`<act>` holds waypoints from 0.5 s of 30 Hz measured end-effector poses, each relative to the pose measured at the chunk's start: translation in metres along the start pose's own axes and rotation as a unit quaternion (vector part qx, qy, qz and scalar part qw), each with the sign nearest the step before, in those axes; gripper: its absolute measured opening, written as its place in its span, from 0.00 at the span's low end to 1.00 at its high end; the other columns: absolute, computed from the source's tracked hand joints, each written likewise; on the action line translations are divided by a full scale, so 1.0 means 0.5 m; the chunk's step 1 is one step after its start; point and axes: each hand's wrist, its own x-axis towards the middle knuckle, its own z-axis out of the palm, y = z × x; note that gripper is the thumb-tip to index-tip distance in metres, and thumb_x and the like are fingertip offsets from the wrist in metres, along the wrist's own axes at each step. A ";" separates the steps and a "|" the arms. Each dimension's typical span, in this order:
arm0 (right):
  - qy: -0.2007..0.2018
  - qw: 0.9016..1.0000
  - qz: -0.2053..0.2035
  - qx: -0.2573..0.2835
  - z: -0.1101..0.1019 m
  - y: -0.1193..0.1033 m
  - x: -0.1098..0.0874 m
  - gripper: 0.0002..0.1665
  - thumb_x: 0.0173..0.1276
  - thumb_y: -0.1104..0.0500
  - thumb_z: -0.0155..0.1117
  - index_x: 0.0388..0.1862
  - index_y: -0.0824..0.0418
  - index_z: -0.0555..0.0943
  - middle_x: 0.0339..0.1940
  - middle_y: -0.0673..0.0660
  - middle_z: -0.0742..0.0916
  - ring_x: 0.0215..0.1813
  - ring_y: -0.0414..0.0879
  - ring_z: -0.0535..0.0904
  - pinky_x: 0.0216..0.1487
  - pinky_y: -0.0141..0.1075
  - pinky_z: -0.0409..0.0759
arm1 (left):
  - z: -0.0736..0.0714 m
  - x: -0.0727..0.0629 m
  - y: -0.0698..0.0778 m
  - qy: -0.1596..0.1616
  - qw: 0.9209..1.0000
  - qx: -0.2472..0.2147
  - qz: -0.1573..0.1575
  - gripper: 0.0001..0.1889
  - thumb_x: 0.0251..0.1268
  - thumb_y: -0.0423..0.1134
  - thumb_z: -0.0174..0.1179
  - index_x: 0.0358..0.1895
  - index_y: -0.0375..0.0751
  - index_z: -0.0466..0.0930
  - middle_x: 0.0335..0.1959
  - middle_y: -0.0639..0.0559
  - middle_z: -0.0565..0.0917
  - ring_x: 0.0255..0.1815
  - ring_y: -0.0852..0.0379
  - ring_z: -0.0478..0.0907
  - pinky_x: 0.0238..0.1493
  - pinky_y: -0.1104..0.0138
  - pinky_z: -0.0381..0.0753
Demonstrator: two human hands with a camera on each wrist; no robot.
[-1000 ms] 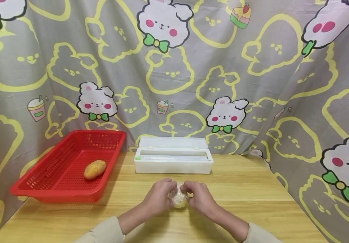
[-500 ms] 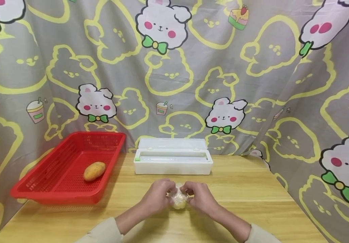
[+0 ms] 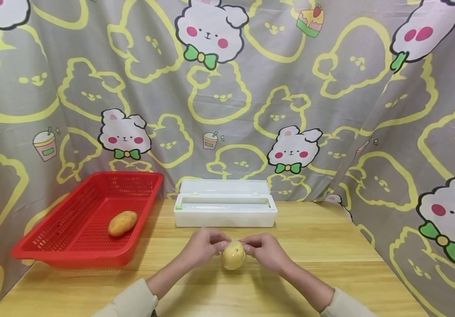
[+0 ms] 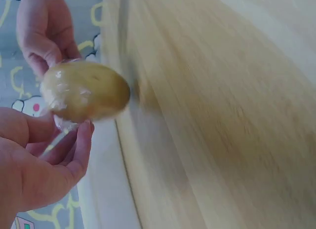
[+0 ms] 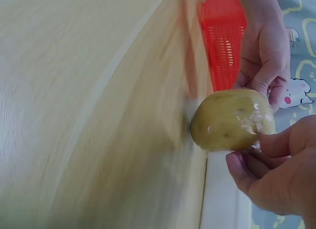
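A potato (image 3: 234, 256) in shiny clear plastic film is between my two hands, just over the table in front of the white box. My left hand (image 3: 205, 247) pinches its left side with thumb and fingers. On the other side, my right hand (image 3: 266, 252) pinches the film-covered end. The left wrist view shows crinkled film (image 4: 66, 123) at the fingertips and the potato's bare-looking rounded end pointing at the wood. In the right wrist view glossy folds lie under my thumb. Whether the potato's lower end touches the table I cannot tell.
A red plastic basket (image 3: 126, 257) stands at the left, with another potato (image 3: 122, 223) inside. Behind my hands is a white box (image 3: 226, 219) with its lid raised and a roll of film (image 3: 227, 206) in it. A patterned curtain (image 3: 227, 158) closes off the back.
The wrapped potato has turned: its smooth yellow side now faces the head camera where crinkled film showed before. My fingers have spread a little and shifted to its upper sides.
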 end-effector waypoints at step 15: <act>0.021 0.992 0.095 0.078 0.032 0.032 0.025 0.16 0.77 0.60 0.56 0.45 0.74 0.80 0.30 0.61 0.87 0.29 0.48 0.85 0.33 0.45 0.88 | 0.041 0.026 -0.029 0.020 0.985 -0.095 -0.144 0.16 0.81 0.41 0.48 0.42 0.30 0.77 0.31 0.43 0.82 0.26 0.54 0.83 0.29 0.59 0.87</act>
